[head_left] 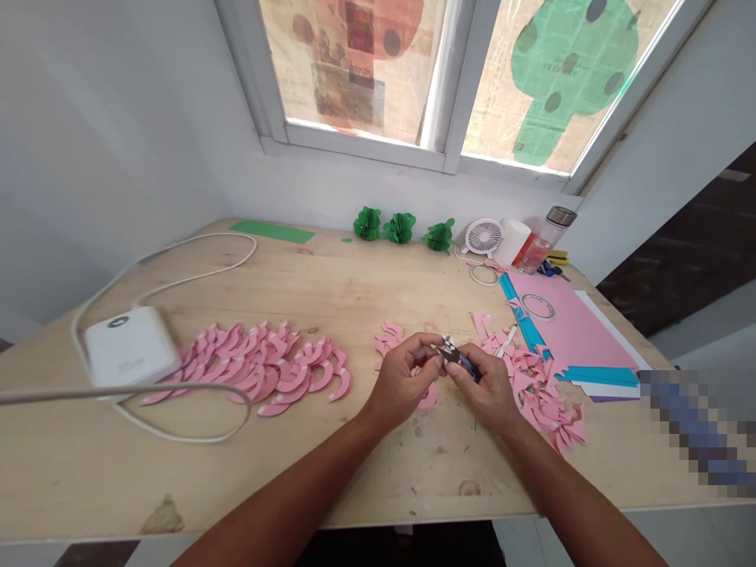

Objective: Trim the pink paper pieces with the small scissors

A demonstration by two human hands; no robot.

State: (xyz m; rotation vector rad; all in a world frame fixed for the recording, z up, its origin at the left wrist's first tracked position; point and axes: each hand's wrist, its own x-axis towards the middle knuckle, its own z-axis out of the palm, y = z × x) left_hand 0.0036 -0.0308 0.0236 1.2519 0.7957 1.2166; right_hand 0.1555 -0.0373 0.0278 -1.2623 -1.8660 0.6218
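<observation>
Above the middle of the table, my two hands meet close together. My right hand (487,386) is closed round a small blue-handled tool with a dark metal head (452,354); its exact kind is hard to make out. Pinched at the fingertips, my left hand (410,374) is by the tool's head. A small white bit (450,342) shows at the fingertips, and what exactly the left fingers hold is partly hidden. Under and beside the left hand lie a few curved pink paper pieces (388,335). Right of my right hand is a heap of pink paper scraps (535,390).
Many curved pink paper strips (283,366) lie left, beside a white power bank (130,346) with a looping cable (177,435). Along the back stand green paper shapes (402,227), a small fan (483,236) and a bottle (546,236). Pink sheets (591,323) lie right.
</observation>
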